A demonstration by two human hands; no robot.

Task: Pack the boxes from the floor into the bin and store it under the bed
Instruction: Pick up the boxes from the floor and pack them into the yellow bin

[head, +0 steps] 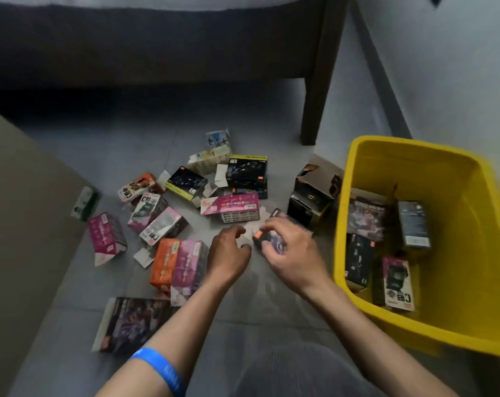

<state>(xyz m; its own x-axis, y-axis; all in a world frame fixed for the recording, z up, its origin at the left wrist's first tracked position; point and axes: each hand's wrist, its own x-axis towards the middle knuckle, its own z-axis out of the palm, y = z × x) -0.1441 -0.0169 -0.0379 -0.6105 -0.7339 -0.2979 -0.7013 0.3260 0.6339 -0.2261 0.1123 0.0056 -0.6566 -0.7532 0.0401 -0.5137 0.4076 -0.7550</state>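
Note:
Several small printed boxes lie scattered on the grey floor point(271, 296), among them a pink box point(231, 204), an orange box point(164, 260) and a dark purple box point(131, 322). A yellow bin point(472, 325) stands at the right with several boxes inside, such as a dark box point(415, 224). My right hand point(293, 250) grips a small dark purple box point(269, 242) with an orange label, just above the floor. My left hand point(230, 255) is beside it, fingers curled, touching the box's pale end flap.
The dark bed frame point(157, 47) spans the top, its leg point(314, 104) standing just left of the bin. A beige furniture side point(19, 210) rises at the left. An open black box point(312, 193) sits between the pile and the bin. My knee point(294, 371) is at the bottom.

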